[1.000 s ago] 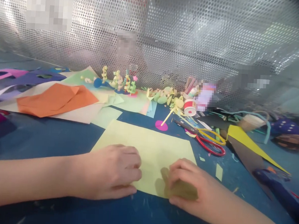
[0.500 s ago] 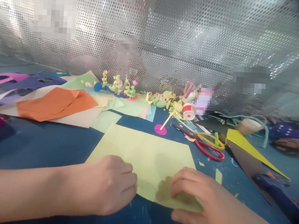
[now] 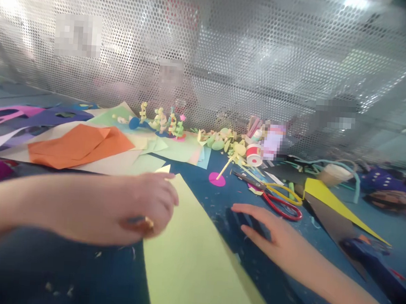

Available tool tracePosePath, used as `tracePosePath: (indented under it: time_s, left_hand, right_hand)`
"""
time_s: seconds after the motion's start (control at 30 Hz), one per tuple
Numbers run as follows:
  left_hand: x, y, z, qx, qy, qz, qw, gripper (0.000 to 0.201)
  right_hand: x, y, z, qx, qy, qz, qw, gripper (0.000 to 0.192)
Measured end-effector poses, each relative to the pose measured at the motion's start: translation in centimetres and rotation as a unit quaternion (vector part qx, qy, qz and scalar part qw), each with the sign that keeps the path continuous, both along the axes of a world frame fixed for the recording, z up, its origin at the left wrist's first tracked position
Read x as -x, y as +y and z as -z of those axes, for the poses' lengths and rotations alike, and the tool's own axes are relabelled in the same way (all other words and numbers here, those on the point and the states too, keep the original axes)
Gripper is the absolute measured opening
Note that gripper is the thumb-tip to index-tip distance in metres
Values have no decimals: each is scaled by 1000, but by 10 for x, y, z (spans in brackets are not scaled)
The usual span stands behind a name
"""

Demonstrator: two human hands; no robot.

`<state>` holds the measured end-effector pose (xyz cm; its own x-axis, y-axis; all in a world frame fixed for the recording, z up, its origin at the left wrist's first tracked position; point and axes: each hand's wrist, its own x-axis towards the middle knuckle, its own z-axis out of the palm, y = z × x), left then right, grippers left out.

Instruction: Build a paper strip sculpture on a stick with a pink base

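Counter [image 3: 106, 270], blue, fronts a perforated screen [image 3: 223, 43]; our left hand [image 3: 151, 204] curls at yellow-green paper [image 3: 196, 257], grip unclear; our right hand [image 3: 280, 239] gapes, empty.

I count one left hand [image 3: 148, 199] and one right hand [image 3: 282, 241], with one pale green sheet [image 3: 190, 252] near. To the right there's one pair of scissors [image 3: 262, 185], one cup [image 3: 335, 175] and one red-and-white spool [image 3: 254, 155]; in the middle, one magenta disc [image 3: 217, 181]. The far curly paper pieces [image 3: 179, 130] crowd too closely to count.
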<state>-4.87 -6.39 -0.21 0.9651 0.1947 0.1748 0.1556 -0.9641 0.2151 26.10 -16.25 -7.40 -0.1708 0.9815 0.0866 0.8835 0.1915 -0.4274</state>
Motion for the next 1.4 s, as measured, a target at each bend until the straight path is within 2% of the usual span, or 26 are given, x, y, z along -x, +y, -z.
tracePosePath:
  time_s: [0.03,0.07,0.17,0.27,0.33,0.47,0.57,0.77,0.9,1.0,1.13,1.27,1.4]
  left_hand:
    - [5,13,-7,53,66,23,996,17]
    - [9,26,-13,100,102,2,990,19]
    - [18,59,-19,227,120,-17,966,21]
    - [21,79,-10,305,88,-26,948,30]
    - [20,87,-1,345,75,-29,935,29]
    - [10,100,14,418,73,-5,905,15]
    - [0,108,21,442,74,15,894,10]
    - [-10,115,28,471,43,32,881,13]
    - [-10,116,30,433,64,-24,899,12]
    - [-9,116,25,376,66,-77,921,18]
    - [-8,111,9,337,47,-101,935,21]
    - [-12,89,-9,307,85,-86,944,21]
    - [-19,43,-18,234,117,-41,964,19]
  right_hand:
    - [2,-1,0,-1,-3,-25,1000,32]
    - [5,-2,-1,-1,-7,-53,999,33]
    - [16,-7,-2,-3,-21,-119,993,40]
    - [30,-12,-4,-12,-47,-156,987,50]
    - [39,-14,-5,-16,-69,-181,981,53]
    - [51,-14,-6,0,-59,-213,975,45]
    - [55,-11,-4,-15,-25,-220,975,38]
    - [58,-6,4,-102,-14,-225,969,20]
    - [60,-8,7,-143,-29,-227,963,13]
    - [59,-12,5,-163,-47,-222,960,18]
    - [57,-17,3,-157,-117,-204,959,33]
    - [58,-23,7,-221,-185,-192,938,31]
    - [59,-35,14,-327,-268,-189,886,31]
